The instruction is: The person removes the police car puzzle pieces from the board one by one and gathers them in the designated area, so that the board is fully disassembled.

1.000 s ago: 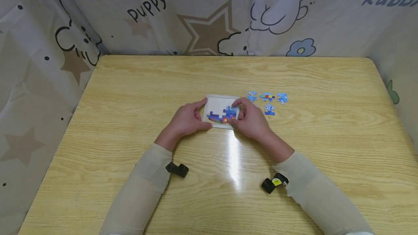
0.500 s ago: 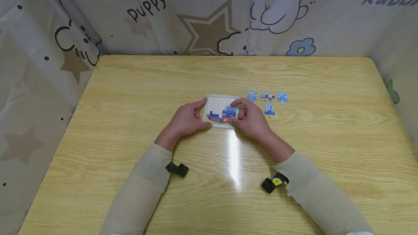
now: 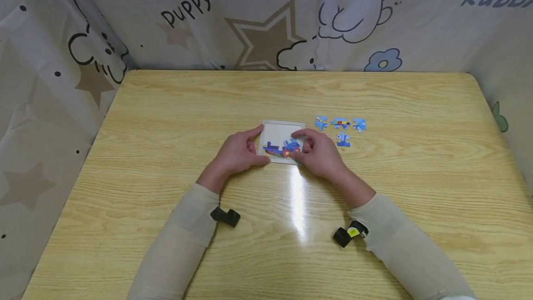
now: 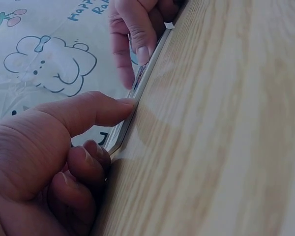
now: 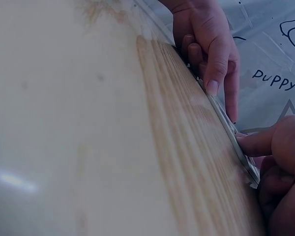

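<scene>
A small white-framed puzzle tray (image 3: 275,132) lies on the table, with joined pieces of a blue and purple train picture (image 3: 273,150) along its lower part. My left hand (image 3: 238,153) grips the tray's left end, thumb on the near rim and index finger at the far corner. Over the tray's right end, my right hand (image 3: 322,154) pinches a blue puzzle piece (image 3: 291,144) between thumb and index finger. That piece sits turned at an angle above the red wheels. Both wrist views show the tray edge-on, so its pieces are mostly hidden there.
Loose blue puzzle pieces lie right of the tray, among them one with coloured blocks (image 3: 340,123), a corner-like one (image 3: 360,124) and one nearer my right hand (image 3: 343,140). A cartoon-printed cloth (image 3: 258,22) stands behind the wooden table (image 3: 187,101).
The blue piece under my right fingers has turned from lying straight to a tilted angle, and my right index finger has shifted slightly left and nearer. My left hand stays put.
</scene>
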The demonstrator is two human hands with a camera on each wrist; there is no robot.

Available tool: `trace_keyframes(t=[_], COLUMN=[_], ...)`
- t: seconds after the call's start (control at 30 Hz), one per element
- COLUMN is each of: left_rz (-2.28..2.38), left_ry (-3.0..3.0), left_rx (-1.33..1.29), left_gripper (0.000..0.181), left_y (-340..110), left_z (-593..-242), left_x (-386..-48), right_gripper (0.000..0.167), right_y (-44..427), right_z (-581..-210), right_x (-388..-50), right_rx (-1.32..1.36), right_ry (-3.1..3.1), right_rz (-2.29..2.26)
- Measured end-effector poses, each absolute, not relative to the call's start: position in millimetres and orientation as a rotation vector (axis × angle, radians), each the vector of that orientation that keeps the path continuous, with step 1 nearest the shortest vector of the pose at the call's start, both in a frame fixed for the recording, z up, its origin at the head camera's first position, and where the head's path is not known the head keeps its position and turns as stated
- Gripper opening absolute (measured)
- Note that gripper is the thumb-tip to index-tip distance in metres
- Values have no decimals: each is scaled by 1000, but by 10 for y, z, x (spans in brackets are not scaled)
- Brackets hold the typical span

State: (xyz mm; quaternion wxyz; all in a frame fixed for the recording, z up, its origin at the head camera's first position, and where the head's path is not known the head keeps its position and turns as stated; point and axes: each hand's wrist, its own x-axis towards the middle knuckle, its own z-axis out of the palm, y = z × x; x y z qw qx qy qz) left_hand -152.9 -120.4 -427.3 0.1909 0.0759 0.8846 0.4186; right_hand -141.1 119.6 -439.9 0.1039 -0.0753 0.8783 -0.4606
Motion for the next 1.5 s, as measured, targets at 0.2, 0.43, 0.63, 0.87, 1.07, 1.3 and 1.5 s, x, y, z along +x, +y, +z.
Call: trace_keyframes(t=[0.2,0.43,0.63,0.87,1.07,1.3,1.5], left_rz=[1195,1199,1178,1170,1156,1122,1135], left_ry=[2483,2481,2507,2551,2561,2559,2553], left_rx=[216,224,228,232,264,259,255], left_gripper=[93,94,94,96,96,92,91], left_y=[-1207,-1209,-1213,-1220,-1221,-1213,-1209], left_z=[-4269,-4274,-4308,-4326,-4311,-4293,-4292], left_x=[-1522,-1521,-1517,-1492,-1487,-1489,-1497], right_gripper=[30,30,30,32,31,30,31], right_y=[1196,1210,1235,1285,1360,1535,1759], right_z=[-4379,-4388,-4417,-4440,-4397,-4363,-4275], right_x=[-1400,-1397,-1380,-1329,-1231,-1102,-1040], right_rx=[-218,-243,-256,-292,-316,-266,-212], right_ry=[2586,2581,2575,2564,2558,2580,2590], right_rz=[-1347,-1368,-1421,-1512,-1540,-1524,-1503])
